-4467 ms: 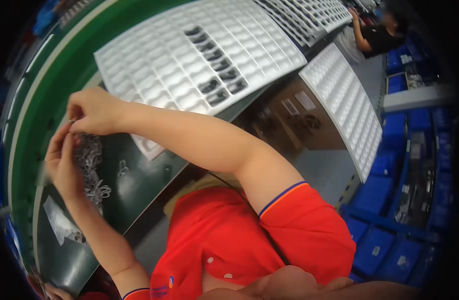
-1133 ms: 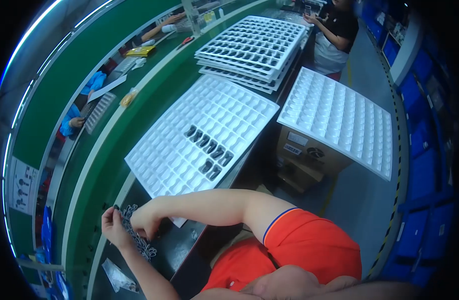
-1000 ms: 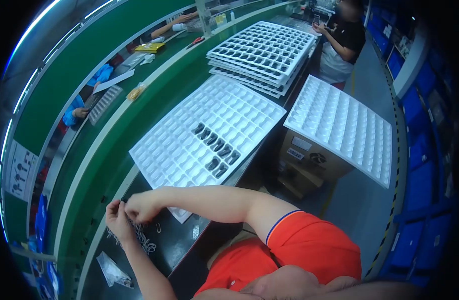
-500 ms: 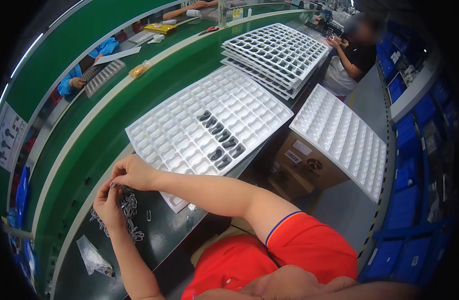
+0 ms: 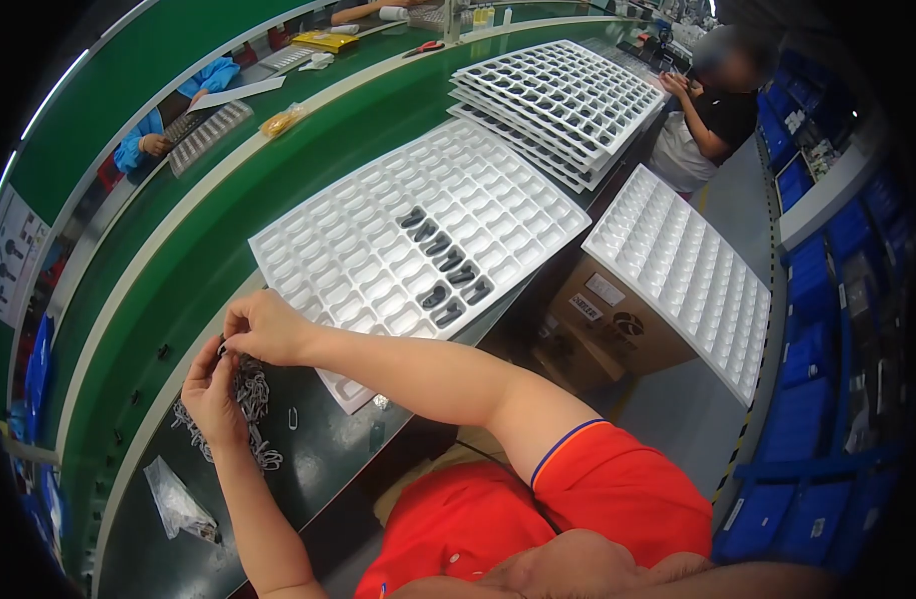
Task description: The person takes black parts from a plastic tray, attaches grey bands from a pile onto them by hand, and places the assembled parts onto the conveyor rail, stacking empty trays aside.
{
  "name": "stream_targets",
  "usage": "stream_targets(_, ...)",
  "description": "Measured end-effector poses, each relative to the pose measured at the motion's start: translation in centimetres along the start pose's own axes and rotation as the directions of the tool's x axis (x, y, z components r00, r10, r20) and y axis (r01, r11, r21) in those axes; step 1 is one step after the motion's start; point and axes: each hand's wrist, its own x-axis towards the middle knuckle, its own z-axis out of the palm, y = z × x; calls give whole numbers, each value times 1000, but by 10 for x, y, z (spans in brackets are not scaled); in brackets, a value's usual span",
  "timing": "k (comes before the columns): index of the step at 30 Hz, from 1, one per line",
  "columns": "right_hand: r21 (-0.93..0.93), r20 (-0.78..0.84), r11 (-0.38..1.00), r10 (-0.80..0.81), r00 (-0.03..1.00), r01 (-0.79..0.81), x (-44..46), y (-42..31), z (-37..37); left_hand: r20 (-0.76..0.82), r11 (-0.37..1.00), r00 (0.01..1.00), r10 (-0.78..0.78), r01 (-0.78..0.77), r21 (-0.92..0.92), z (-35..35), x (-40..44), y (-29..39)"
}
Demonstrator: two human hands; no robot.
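Note:
My left hand (image 5: 214,401) and my right hand (image 5: 265,327) meet fingertip to fingertip, both pinched closed. A small dark piece shows between them; its kind is too small to make out. Below and partly behind my left hand lies a heap of grey-white looped cords (image 5: 250,394) on the dark green worktop. One loose pale loop (image 5: 293,417) rests to the right of the heap. Beyond my right forearm is a white moulded tray (image 5: 338,240), where several black parts (image 5: 446,262) sit in the pockets and the other pockets around them are bare.
A clear plastic bag (image 5: 181,501) lies near the worktop's front. Stacked trays with black parts (image 5: 558,95) stand farther back. Another white tray (image 5: 682,280) rests on a cardboard box (image 5: 617,309) at right. A co-worker (image 5: 712,120) stands beyond; others sit across the green conveyor (image 5: 208,210).
Both hands stay pinched together at the same place over the cords. The whole view has shifted slightly, and the small dark piece shows a little more between the fingertips.

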Motion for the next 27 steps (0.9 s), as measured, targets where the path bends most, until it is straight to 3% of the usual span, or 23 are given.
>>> stream_targets(12, -59, 46, 998, 10, 999, -7, 0, 1, -3, 55, 979, 997, 55, -64, 191, -2, 1, 0)
stream_targets(20, 71, 130, 997, 22, 991, -32, 2, 2, -5, 196, 965, 978, 66, -113, 237, 0, 0, 14)
stream_targets(23, -83, 112, 993, -70, 991, 79, -1, 3, -2, 334, 882, 942, 32, -184, 434, -9, 3, 18)
stream_targets(26, -128, 54, 967, -214, 975, 219, -1, 11, 4, 296, 843, 955, 9, -166, 511, -3, -2, 27)
stream_targets(27, -110, 59, 978, -170, 984, 176, -2, 5, 4, 299, 850, 954, -7, -152, 504, -4, -3, 29)
